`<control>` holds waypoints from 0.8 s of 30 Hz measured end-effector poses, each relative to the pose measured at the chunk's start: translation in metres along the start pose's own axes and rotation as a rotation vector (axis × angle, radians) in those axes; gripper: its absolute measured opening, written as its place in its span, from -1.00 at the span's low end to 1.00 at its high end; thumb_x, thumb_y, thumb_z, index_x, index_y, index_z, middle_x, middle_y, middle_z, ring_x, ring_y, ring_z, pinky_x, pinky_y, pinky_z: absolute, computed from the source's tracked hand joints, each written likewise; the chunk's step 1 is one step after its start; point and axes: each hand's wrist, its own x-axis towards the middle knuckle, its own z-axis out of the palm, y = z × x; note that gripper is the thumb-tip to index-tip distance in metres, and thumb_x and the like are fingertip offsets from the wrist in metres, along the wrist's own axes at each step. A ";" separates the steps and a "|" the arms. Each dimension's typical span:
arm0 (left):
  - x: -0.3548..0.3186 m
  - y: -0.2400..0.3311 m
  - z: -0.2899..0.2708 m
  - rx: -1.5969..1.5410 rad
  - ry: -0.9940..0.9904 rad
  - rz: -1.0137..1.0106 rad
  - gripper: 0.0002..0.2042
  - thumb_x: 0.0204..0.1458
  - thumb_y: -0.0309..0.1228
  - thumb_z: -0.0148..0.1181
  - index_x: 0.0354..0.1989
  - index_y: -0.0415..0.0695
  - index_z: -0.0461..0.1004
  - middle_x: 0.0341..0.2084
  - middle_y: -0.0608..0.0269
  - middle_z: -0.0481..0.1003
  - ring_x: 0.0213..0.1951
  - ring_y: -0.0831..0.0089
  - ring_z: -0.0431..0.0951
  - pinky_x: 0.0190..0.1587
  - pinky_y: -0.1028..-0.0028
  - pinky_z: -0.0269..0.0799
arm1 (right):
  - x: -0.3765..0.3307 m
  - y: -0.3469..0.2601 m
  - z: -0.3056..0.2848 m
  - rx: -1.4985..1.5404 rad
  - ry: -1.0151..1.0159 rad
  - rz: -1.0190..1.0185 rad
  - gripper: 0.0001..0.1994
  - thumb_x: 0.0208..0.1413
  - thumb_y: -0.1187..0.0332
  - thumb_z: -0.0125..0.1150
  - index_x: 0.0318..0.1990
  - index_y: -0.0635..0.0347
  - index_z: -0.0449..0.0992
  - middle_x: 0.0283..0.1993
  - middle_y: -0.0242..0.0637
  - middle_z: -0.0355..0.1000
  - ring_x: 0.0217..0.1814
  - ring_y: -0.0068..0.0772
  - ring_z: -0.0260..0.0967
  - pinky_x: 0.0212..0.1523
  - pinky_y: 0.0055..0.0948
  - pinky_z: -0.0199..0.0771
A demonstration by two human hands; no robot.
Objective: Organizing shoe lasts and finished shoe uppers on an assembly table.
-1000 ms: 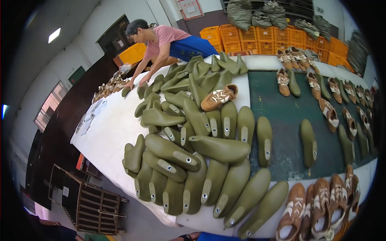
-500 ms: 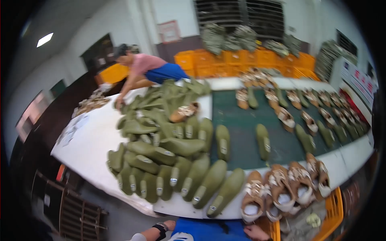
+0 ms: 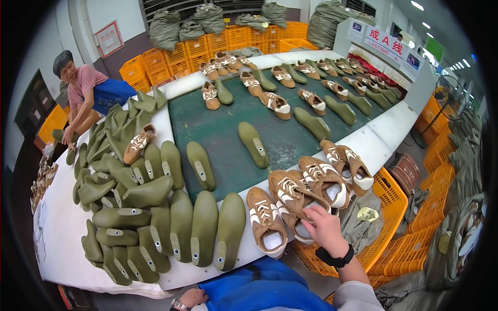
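Note:
My right hand [image 3: 326,228], with a black band at the wrist, has its fingers closed on the heel collar of a brown sneaker [image 3: 288,191] with white stripes and laces. That sneaker lies in a cluster at the table's near edge. Left of it stands another brown sneaker [image 3: 266,220], its heel toward me. Other brown sneakers [image 3: 322,179] lean together on the right. Beside them, green shoe lasts [image 3: 229,230] lie in a row and a heap. My left hand [image 3: 193,298] rests low by my blue apron [image 3: 259,290], its fingers mostly hidden.
A green conveyor belt [image 3: 218,124] carries sneakers and lasts past a white rim [image 3: 373,137]. An orange crate [image 3: 386,207] with grey cloth stands below my right arm. A co-worker [image 3: 85,93] reaches to the heap's far left. Orange crates [image 3: 197,46] line the wall.
The view has swung to the right. My right hand has risen from beside the apron and taken hold of a sneaker. My left hand stays low; the co-worker is more upright.

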 end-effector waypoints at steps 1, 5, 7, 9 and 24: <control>-0.011 0.000 -0.008 -0.076 0.004 0.077 -0.64 0.04 -0.14 0.00 -0.18 -0.16 0.52 -0.38 -0.06 0.53 -0.34 0.04 0.55 -0.21 0.22 0.45 | -0.002 0.000 -0.002 -0.004 0.050 0.027 -0.78 -0.10 0.34 0.29 -0.24 0.11 0.51 -0.25 -0.29 0.44 -0.38 -0.21 0.46 -0.42 -0.37 0.46; -0.045 0.035 -0.070 -0.156 0.019 0.211 -0.66 0.08 -0.18 0.04 -0.08 -0.14 0.48 -0.31 0.00 0.54 -0.25 0.09 0.54 -0.15 0.32 0.43 | -0.009 0.004 -0.017 -0.232 -0.113 0.113 -0.65 -0.24 0.30 0.39 -0.20 0.11 0.53 -0.12 -0.26 0.43 -0.27 -0.16 0.47 -0.28 -0.31 0.48; -0.069 0.092 -0.130 -0.415 0.157 0.246 -0.69 0.05 -0.31 0.11 -0.03 -0.13 0.45 -0.26 0.04 0.54 -0.17 0.15 0.54 -0.11 0.41 0.42 | -0.015 0.020 -0.011 -0.337 -0.236 0.073 -0.67 -0.27 0.27 0.40 -0.28 0.09 0.51 -0.23 -0.27 0.41 -0.29 -0.13 0.45 -0.30 -0.26 0.46; -0.053 0.092 -0.138 -0.426 0.402 0.536 -0.66 0.02 -0.45 0.14 0.01 -0.16 0.41 -0.19 0.09 0.53 -0.11 0.23 0.54 -0.06 0.45 0.40 | -0.010 0.027 -0.013 -0.383 -0.274 -0.007 -0.71 -0.26 0.26 0.39 -0.33 0.08 0.49 -0.34 -0.30 0.37 -0.35 -0.15 0.43 -0.37 -0.26 0.44; -0.004 0.148 -0.202 -0.380 1.242 0.578 -0.36 -0.16 -0.35 0.34 0.12 -0.27 0.24 -0.06 -0.06 0.28 -0.06 0.03 0.38 -0.02 0.26 0.33 | 0.022 -0.119 0.033 -0.028 -0.044 -0.535 -0.78 -0.21 0.25 0.36 -0.43 0.01 0.43 -0.44 -0.39 0.27 -0.55 -0.34 0.36 -0.57 -0.39 0.34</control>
